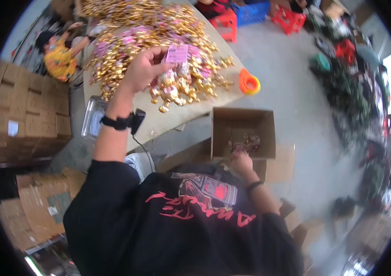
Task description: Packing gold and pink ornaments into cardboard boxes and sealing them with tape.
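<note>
My left hand (145,71) is raised over the table's near part, its fingers closed on a pink card (177,53) with a clear bag of shiny gold ornaments (170,87) hanging below it. A large heap of gold ornaments (158,27), with pink cards among them, covers the table (158,122) beyond. At the right, my right hand (241,163) reaches over the near edge of an open cardboard box (243,118). Its fingers are closed at a small bag of ornaments with a pink card (248,143) inside the box; the details are blurred.
A roll of orange tape (249,83) sits at the table's right corner. A metal tray (93,117) is beside the left edge. Stacked cartons (30,103) stand at left, near a person in yellow (60,57). Red stools (289,19) and greenery (342,87) are farther right.
</note>
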A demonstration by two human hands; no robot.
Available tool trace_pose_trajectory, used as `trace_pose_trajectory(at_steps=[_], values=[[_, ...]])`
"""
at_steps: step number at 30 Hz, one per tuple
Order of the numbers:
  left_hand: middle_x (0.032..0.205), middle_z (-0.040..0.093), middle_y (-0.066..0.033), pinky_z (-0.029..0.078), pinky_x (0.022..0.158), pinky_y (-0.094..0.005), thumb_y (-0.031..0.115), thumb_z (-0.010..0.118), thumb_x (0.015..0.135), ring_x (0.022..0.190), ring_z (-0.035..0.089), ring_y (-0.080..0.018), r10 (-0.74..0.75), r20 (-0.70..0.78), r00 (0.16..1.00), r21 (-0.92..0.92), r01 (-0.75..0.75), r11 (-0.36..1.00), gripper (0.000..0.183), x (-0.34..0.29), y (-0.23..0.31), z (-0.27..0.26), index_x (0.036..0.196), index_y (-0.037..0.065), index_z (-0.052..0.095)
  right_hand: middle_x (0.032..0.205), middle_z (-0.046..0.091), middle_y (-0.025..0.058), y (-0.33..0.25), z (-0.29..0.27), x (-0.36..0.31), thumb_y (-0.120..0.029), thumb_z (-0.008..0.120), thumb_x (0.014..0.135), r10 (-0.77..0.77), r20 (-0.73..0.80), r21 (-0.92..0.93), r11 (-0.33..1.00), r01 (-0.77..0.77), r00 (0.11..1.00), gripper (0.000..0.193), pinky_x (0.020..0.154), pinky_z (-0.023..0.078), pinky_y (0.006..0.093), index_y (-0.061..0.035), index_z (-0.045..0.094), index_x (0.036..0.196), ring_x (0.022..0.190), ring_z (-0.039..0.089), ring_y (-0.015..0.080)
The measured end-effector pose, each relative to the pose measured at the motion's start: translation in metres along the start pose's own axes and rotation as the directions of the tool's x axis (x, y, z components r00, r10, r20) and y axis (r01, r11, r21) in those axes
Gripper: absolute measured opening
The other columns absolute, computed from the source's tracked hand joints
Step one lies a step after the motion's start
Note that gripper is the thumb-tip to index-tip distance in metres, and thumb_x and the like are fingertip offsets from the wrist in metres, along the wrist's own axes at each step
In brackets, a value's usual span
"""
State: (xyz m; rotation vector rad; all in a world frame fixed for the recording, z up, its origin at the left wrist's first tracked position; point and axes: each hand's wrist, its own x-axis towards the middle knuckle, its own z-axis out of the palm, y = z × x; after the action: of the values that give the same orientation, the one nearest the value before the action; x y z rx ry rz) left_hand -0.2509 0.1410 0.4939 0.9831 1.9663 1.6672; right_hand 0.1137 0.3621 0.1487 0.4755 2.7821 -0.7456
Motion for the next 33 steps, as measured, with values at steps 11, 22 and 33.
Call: trace_pose_trajectory(at_steps=[11,22,33], values=[[0.093,0.066,-0.0082,0.052,0.077,-0.0327,0.015,0.076,0.078,0.085,0.063,-0.0207,-0.201,0.101,0.974,0.311,0.161,0.936,0.035,-0.051,-0.196,0.278,0.108,0.002,0.065,0.097,0.066,0.0074,-0.004,-0.019,-0.010,-0.021,0.062,0.074,-0.102,0.025,0.062,0.993,0.100,0.995,0.022,0.083,0.054,0.0386,-0.0168,0.072,0.093,0.095,0.062,0.0284],[0.095,0.069,-0.0156,0.051,0.080,-0.0363,0.023,0.071,0.081,0.089,0.064,-0.0283,-0.120,-0.276,0.954,0.402,0.228,0.887,0.022,0.013,-0.277,0.167,0.094,0.006,0.070,0.095,0.065,0.0059,-0.004,-0.026,0.003,-0.023,0.068,0.075,-0.113,0.004,0.124,0.986,0.112,0.994,0.018,0.082,0.053,0.0384,-0.0134,0.070,0.091,0.095,0.061,0.0270],[0.159,0.020,-0.0174,0.014,0.115,-0.0636,0.051,0.068,0.081,0.145,0.018,-0.0418,-0.394,-0.277,0.876,0.884,0.393,0.252,0.082,0.243,-0.368,0.013,0.151,0.029,0.032,0.091,0.063,0.0108,-0.025,-0.008,-0.018,-0.013,0.066,0.060,0.217,0.012,0.054,0.975,-0.217,0.976,0.026,0.086,0.050,0.0406,-0.0093,0.068,0.086,0.095,0.058,0.0326]])
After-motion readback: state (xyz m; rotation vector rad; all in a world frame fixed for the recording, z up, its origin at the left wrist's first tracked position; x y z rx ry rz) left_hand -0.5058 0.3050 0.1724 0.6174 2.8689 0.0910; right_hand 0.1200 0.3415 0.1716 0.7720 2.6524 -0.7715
